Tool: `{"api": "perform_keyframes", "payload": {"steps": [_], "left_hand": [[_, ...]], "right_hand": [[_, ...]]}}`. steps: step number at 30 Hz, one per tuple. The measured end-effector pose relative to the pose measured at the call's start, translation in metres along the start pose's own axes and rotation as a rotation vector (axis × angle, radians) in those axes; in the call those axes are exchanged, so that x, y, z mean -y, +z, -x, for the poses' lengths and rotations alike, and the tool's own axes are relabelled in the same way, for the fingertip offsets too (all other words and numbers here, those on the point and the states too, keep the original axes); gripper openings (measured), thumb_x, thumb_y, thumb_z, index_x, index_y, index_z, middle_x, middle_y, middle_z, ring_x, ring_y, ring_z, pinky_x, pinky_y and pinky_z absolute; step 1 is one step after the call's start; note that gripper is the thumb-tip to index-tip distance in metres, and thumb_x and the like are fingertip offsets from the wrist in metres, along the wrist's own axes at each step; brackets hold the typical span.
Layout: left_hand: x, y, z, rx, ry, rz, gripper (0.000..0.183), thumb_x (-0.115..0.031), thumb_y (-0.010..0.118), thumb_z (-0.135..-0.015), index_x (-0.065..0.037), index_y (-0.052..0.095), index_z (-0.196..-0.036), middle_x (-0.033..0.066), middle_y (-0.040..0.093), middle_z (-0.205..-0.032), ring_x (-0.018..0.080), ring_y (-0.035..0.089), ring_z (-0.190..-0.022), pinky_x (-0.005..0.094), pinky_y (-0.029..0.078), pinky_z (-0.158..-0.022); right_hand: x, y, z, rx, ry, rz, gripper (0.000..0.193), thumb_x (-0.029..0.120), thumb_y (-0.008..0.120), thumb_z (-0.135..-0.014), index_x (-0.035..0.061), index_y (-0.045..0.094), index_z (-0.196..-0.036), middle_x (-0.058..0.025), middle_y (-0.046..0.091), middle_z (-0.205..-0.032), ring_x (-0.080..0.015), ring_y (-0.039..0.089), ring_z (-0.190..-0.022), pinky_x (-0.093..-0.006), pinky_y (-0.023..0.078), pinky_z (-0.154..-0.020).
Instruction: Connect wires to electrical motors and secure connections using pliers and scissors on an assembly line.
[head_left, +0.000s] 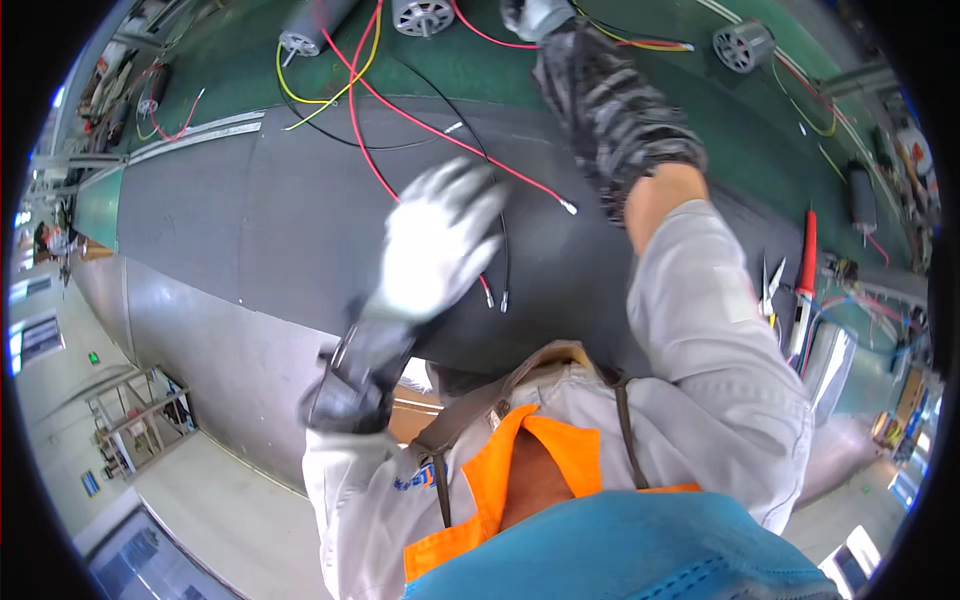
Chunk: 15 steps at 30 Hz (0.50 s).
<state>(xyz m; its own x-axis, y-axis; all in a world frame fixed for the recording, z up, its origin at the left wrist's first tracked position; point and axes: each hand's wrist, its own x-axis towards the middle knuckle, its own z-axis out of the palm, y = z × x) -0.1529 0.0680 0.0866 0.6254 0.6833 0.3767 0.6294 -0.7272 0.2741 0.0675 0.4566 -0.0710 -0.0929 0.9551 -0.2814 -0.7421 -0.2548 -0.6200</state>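
Note:
My left hand [440, 240], in a white glove and blurred by motion, is held over the black mat with its fingers stretched out and nothing visible in them. Under and beside it run a red wire [372, 160] and a black wire [505, 250], with metal terminals at their near ends. My right hand [540, 18], gloved too, reaches to the far edge of the picture. A red wire [490, 38] leads up to it, but its fingers are cut off and blurred. Left of it, a grey motor [422, 15] and another grey cylindrical motor [310, 30] lie on the green surface.
A motor [745, 45] sits at the far right, and a dark one [862, 195] stands nearer. Beside my right arm lie a red-handled tool [809, 250] and pointed metal snips [770, 285]. Yellow and red wires [370, 60] cross the far left of the bench.

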Motion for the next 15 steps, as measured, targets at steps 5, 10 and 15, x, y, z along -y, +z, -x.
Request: {"api": "perform_keyframes", "payload": {"steps": [5,10,15], "left_hand": [[0.002,0.027,-0.024,0.341,-0.028,-0.116,0.046,-0.042,0.066,-0.088,-0.008,0.062,-0.119,0.0181,0.063,-0.121,0.0344,0.061,-0.114,0.0456,0.049,-0.095],[0.003,-0.012,-0.018,0.25,-0.365,-0.265,0.026,-0.03,0.066,-0.093,-0.007,0.068,-0.104,0.0198,0.068,-0.096,0.031,0.069,-0.086,0.0414,0.056,-0.071],[-0.055,0.032,-0.037,0.123,-0.608,0.853,0.039,-0.025,0.059,-0.1,-0.002,0.057,-0.132,0.0123,0.06,-0.132,0.0236,0.067,-0.104,0.0349,0.055,-0.083]], "right_hand": [[0.109,-0.024,0.204,0.327,0.084,1.146,0.027,0.024,0.056,-0.099,0.0021,0.066,-0.113,-0.0046,0.067,-0.092,-0.0104,0.06,-0.072,-0.0264,0.047,-0.057],[0.107,-0.017,0.436,0.037,0.324,1.18,0.019,0.022,0.065,-0.093,0.0035,0.069,-0.096,-0.0018,0.06,-0.061,-0.0095,0.055,-0.044,-0.0235,0.044,-0.04],[0.055,-0.012,0.536,-0.2,0.408,1.104,0.024,0.016,0.066,-0.093,0.0028,0.07,-0.113,-0.0023,0.063,-0.064,-0.0073,0.059,-0.05,-0.0247,0.049,-0.044]]}}
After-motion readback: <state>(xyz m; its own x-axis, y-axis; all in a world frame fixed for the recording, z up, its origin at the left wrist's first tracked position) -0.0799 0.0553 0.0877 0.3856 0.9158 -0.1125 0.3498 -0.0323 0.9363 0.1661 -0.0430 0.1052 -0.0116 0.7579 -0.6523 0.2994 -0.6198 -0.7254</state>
